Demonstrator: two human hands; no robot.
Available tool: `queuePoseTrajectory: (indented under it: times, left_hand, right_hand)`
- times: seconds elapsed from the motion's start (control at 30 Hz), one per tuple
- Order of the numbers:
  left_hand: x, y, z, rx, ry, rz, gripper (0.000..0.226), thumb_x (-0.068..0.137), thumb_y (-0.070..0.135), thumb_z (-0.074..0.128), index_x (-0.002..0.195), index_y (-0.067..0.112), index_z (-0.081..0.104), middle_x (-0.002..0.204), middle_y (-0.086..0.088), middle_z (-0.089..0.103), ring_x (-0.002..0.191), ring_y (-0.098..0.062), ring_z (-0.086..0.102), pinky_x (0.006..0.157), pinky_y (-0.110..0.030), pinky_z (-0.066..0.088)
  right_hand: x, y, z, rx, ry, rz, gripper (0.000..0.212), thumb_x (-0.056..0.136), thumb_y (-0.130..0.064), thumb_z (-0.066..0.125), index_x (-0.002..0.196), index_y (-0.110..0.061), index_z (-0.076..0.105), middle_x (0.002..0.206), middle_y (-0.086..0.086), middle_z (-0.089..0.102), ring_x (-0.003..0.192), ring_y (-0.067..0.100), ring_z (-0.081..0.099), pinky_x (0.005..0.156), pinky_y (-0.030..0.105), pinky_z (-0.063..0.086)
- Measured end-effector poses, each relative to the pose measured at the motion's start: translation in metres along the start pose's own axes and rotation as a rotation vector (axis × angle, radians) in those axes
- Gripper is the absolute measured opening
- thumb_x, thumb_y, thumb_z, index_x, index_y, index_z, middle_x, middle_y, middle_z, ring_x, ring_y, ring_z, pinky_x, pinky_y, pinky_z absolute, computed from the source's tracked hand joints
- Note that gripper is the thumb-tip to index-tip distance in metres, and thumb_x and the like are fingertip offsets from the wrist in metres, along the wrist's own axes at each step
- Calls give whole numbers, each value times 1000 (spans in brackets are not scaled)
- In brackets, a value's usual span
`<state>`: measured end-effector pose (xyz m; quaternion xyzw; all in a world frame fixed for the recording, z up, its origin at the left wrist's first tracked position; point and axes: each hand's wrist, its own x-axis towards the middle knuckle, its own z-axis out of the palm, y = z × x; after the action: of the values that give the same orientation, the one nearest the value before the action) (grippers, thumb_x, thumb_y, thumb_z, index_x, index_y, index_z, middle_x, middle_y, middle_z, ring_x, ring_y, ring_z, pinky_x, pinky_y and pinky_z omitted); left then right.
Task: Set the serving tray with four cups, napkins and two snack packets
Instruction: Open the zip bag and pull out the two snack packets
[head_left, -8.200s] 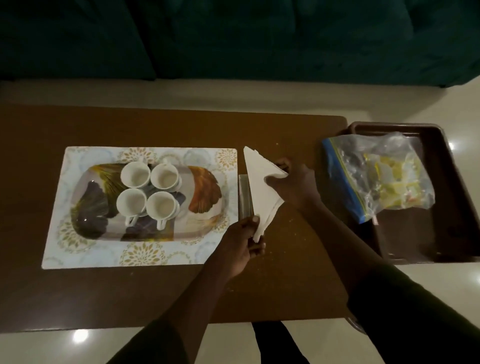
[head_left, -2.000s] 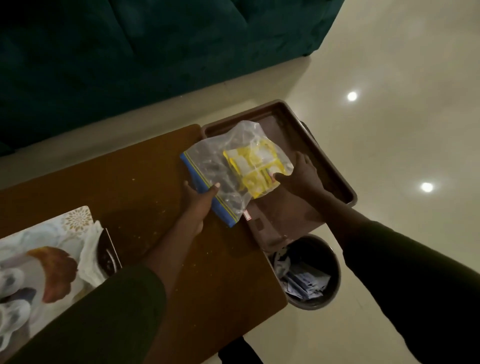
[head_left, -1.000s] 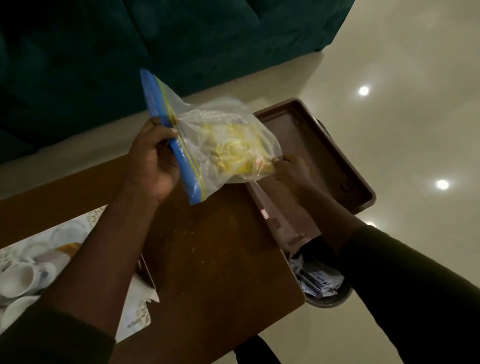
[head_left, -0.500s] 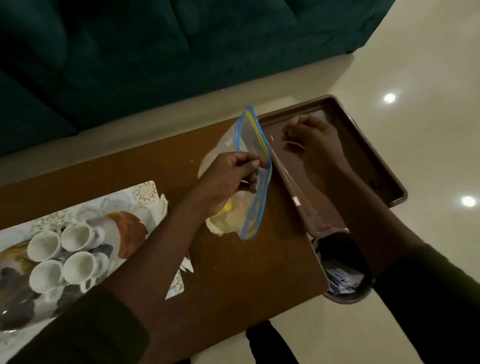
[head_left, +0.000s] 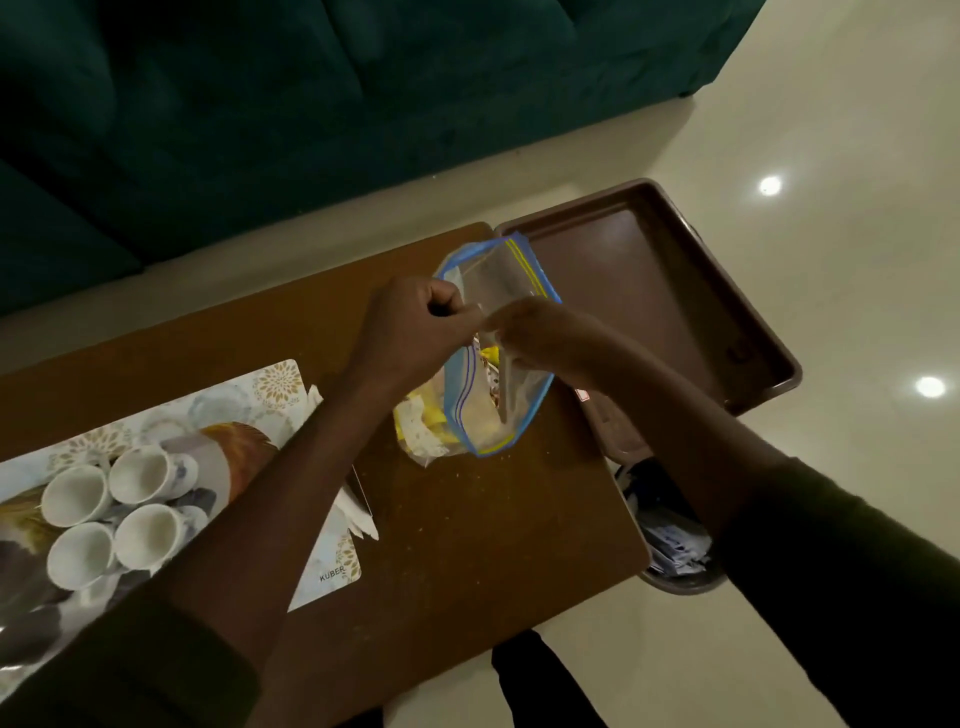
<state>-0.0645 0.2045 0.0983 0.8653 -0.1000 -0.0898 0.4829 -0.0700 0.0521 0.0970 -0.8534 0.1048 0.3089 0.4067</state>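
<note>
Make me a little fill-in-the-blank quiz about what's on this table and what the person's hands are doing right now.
1. The number of white cups standing together on the patterned tray is ____.
2. Both hands, the left hand and the right hand, are at the mouth of a clear ____ with a blue zip edge.
3. The brown tray at the table's end holds ____.
4. The packets seen through the plastic are mostly ____ in colour.

Missing words: four; bag; nothing; yellow

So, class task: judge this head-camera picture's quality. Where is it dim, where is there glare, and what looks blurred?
Head view: dim overall; the sofa is nearly black; two lamp reflections glare on the floor; the right hand in the zip bag is motion-blurred; the cups stay readable.
</note>
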Motion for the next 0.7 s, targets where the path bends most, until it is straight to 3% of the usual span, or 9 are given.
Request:
queuePoseTrajectory:
  times: [0.13, 0.23, 0.33, 0.4, 0.47, 0.53, 0.6, 0.63, 0.7]
  left_hand:
    - [-6, 6, 7, -90, -8, -37, 34, 74, 22, 59, 57, -6, 55, 57, -28, 55, 48, -14, 46, 51, -27, 39]
    - [-10, 4, 7, -153, 48, -56, 35, 70, 22, 55, 54, -9, 50, 49, -24, 48, 44, -13, 41, 50, -26, 34]
    - [-15, -1, 3, -198, 85, -56, 33, 70, 18, 53, 48, -5, 42, 47, -20, 39, 46, -14, 34, 50, -25, 29]
    - [-17, -2, 2, -240, 113, -61, 30, 71, 17, 53, 45, 8, 40, 46, -13, 36, 45, -13, 31, 48, -23, 29]
    - [-19, -1, 2, -277, 121, -59, 32, 71, 17, 54, 43, 15, 39, 42, -6, 37, 41, -8, 31, 46, -19, 30]
    - [-20, -1, 2, -304, 118, -52, 34, 71, 20, 55, 41, 18, 38, 38, 4, 36, 39, -5, 31, 46, -18, 31]
    - [-20, -1, 3, -317, 132, -55, 35, 72, 19, 55, 42, 17, 38, 38, 7, 34, 40, -7, 30, 48, -21, 30]
    - [-20, -3, 3, -325, 148, -58, 35, 73, 16, 55, 43, 17, 38, 38, 6, 34, 41, -8, 30, 48, -22, 30]
    - [-21, -6, 2, -326, 176, -66, 38, 79, 12, 56, 45, 17, 41, 42, 1, 37, 43, -9, 32, 50, -24, 32]
  right_hand:
    - [17, -2, 25, -277, -130, 107, 19, 94, -12, 46, 84, 0, 57, 77, 10, 46, 64, 16, 44, 55, 22, 33]
    - [31, 5, 41, -341, -144, 117, 33, 93, -22, 52, 63, -12, 45, 71, 8, 48, 67, 18, 48, 59, 22, 35]
    - [39, 5, 57, -351, -82, 94, 16, 91, -14, 50, 96, -3, 60, 85, 15, 59, 96, 32, 60, 75, 29, 44]
    - [36, 7, 64, -273, 27, 109, 38, 92, -16, 47, 123, 7, 52, 78, 14, 55, 72, 25, 54, 57, 13, 43]
    - [31, 11, 67, -243, 212, 41, 42, 93, -18, 45, 127, 5, 49, 85, 17, 58, 67, 16, 42, 45, 12, 36]
    - [31, 12, 69, -192, 303, 9, 34, 94, -18, 45, 120, 3, 54, 92, 15, 53, 80, 17, 42, 55, 12, 32]
    - [37, 10, 73, -173, 253, 67, 26, 95, -14, 45, 113, 1, 55, 91, 12, 44, 88, 23, 40, 74, 29, 36]
    - [39, 8, 75, -158, 217, 110, 18, 95, -10, 43, 98, 1, 56, 84, 10, 43, 89, 24, 39, 77, 35, 38]
    - [42, 7, 77, -104, 168, 149, 31, 96, -5, 39, 65, -8, 38, 68, 5, 37, 89, 25, 42, 83, 39, 43]
